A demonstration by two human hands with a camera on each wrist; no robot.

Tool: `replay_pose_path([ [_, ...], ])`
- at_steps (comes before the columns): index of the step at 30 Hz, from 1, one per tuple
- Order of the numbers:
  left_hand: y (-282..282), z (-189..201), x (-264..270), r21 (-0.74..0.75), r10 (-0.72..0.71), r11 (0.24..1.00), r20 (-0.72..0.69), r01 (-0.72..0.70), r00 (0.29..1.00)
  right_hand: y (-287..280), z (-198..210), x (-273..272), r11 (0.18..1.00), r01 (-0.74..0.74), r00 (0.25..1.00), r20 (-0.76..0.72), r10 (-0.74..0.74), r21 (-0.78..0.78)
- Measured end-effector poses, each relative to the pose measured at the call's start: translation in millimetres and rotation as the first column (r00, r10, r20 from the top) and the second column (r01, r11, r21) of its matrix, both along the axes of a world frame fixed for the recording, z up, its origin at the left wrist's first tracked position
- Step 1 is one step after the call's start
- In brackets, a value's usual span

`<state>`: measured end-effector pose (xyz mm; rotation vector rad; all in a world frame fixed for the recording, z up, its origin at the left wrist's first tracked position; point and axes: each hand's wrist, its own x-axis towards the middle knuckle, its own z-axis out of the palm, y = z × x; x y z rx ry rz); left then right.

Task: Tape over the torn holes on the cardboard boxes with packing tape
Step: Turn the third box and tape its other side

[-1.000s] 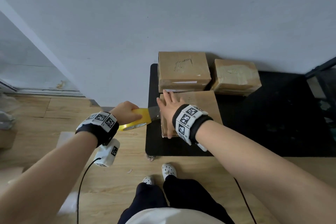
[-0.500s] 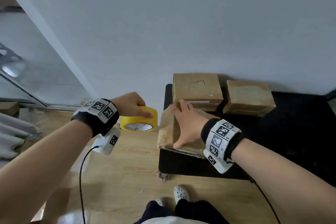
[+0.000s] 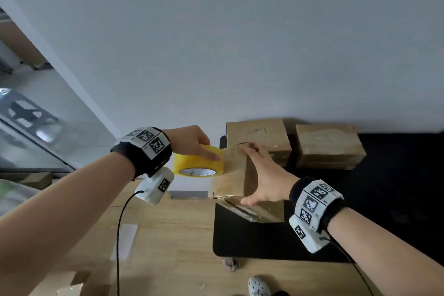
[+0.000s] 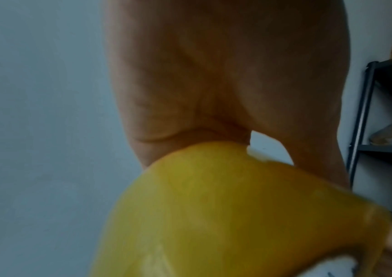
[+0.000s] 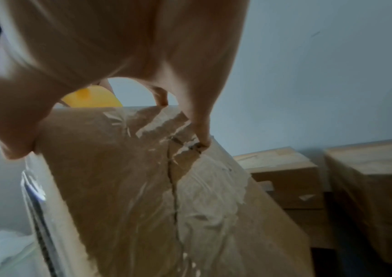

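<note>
My right hand (image 3: 264, 175) grips a taped cardboard box (image 3: 228, 175) and holds it tipped up on its edge at the left front corner of the black tabletop (image 3: 252, 240). In the right wrist view the box (image 5: 131, 187) shows wrinkled clear tape and a long torn crack; my fingers (image 5: 199, 120) hook over its top edge. My left hand (image 3: 192, 144) holds a yellow packing tape roll (image 3: 197, 163) against the box's upper left face. The left wrist view shows the roll (image 4: 214, 206) under my palm.
Two more cardboard boxes (image 3: 258, 137) (image 3: 329, 146) stand against the white wall on the black top. Wooden floor (image 3: 168, 235) lies below left, with cardboard pieces (image 3: 69, 283) at the bottom left. A dark metal shelf (image 4: 365, 131) stands to the right.
The box has gone from lying flat to standing tipped on its edge under my right hand. My left hand has carried the tape roll up against the box's left face.
</note>
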<state>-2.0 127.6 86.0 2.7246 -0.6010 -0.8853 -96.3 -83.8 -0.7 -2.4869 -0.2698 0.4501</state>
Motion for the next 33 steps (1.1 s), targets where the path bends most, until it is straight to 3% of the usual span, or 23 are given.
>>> replay_pose_path([
  [7,-50,13,2,-0.175,-0.076,0.981,0.046,0.083,0.996,-57,3,-20,0.998,0.036,0.995,-0.092,-0.030,0.055],
  [14,-82,4,-9,-0.469,-0.129,0.881,-0.118,0.059,0.985,-97,11,-42,0.990,0.040,0.985,-0.162,-0.062,-0.136],
  [19,-101,-2,-15,-0.543,-0.142,0.839,-0.172,0.027,0.975,-99,15,-40,0.997,0.038,0.987,-0.151,-0.048,-0.071],
  [22,-103,-1,-15,-0.538,-0.129,0.843,-0.177,0.014,0.976,-95,17,-35,0.997,0.023,0.989,-0.143,-0.034,-0.075],
  [28,-83,4,-6,-0.459,-0.161,0.883,-0.096,0.099,0.982,-107,14,-32,0.973,0.046,0.985,-0.153,-0.083,-0.228],
  [33,-45,-16,5,-0.109,-0.164,0.980,0.032,0.166,0.986,-116,16,-35,0.974,0.042,0.983,-0.165,-0.080,-0.223],
])
